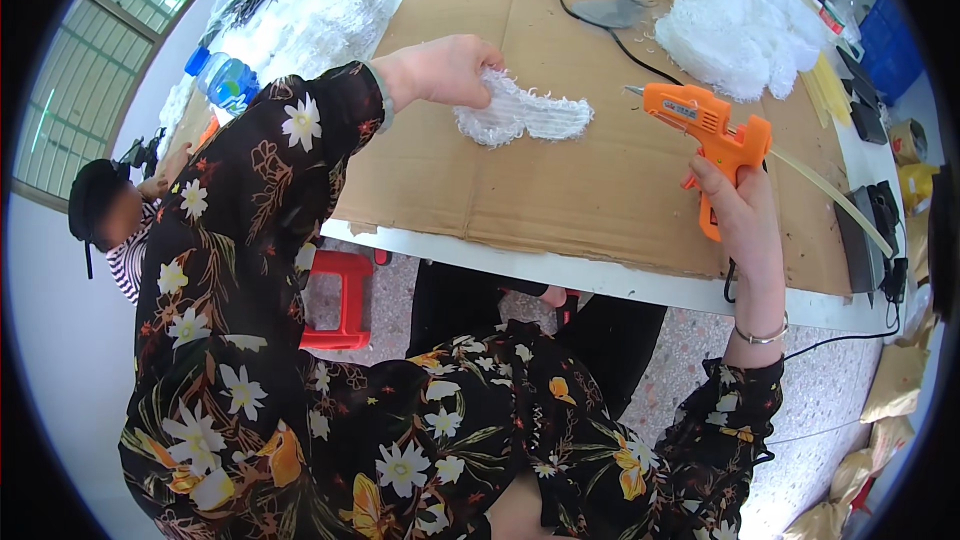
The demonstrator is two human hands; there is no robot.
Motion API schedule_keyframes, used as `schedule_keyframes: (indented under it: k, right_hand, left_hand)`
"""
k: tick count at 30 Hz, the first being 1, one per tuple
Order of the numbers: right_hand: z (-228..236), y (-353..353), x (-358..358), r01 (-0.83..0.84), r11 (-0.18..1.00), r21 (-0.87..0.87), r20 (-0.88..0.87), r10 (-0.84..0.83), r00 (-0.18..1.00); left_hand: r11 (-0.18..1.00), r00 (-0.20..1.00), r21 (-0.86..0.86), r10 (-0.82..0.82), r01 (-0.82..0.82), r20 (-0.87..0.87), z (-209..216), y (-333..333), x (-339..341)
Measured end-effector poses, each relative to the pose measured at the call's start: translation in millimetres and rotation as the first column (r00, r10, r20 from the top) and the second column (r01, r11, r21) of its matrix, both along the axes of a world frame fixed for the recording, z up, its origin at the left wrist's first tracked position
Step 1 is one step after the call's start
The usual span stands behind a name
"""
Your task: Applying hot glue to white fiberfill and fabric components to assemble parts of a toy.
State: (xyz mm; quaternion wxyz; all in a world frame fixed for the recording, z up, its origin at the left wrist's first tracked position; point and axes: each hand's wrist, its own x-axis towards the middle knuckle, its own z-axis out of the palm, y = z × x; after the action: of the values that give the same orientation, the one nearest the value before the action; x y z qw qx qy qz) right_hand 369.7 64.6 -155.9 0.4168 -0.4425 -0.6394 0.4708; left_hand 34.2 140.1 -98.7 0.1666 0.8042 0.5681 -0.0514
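My right hand (742, 215) is wrapped round the handle of an orange hot glue gun (705, 115). Its metal nozzle points left, and a pale glue stick (835, 202) sticks out of its rear. My left hand (450, 70) pinches the left end of a white, frayed strip of fabric (540, 118). This strip curves along the brown cardboard (560, 195), its free end toward the glue gun. A gap lies between the nozzle and the fabric. The tips of my left fingers are partly hidden behind the fabric's edge.
White fluffy material is heaped at the far right (740, 25) and far left (310, 25). A blue-capped bottle (222, 80) stands at the left. Black cables (560, 5) cross the cardboard's far side. Another person (115, 210) sits at the left. A red stool (345, 300) is below the table.
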Motion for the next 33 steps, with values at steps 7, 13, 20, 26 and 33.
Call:
schedule_keyframes:
  k: [7,13,20,26,33]
  right_hand:
    - [8,-4,-9,0.022,1.000,-0.007,-0.010,-0.022,1.000]
    - [7,-6,-5,0.050,0.999,0.003,-0.005,-0.050,0.999]
    - [0,5,-3,0.040,0.999,-0.035,0.066,-0.038,0.997]
    - [-3,7,-4,0.058,0.998,0.003,0.039,-0.058,0.998]
    - [-1,7,3,0.066,0.998,-0.002,0.024,-0.066,0.998]
  left_hand:
    - [0.889,0.822,-0.401,0.389,-0.218,0.416,12,-12,-14]
    - [0.906,0.718,-0.417,0.336,-0.069,0.610,-12,-24,-33]
    - [0.957,0.724,-0.283,0.243,-0.068,0.645,-29,-32,-33]
    - [0.967,0.785,-0.208,0.243,-0.148,0.569,-28,-30,-21]
    - [0.896,0.670,-0.429,0.389,-0.115,0.633,-21,-23,-23]
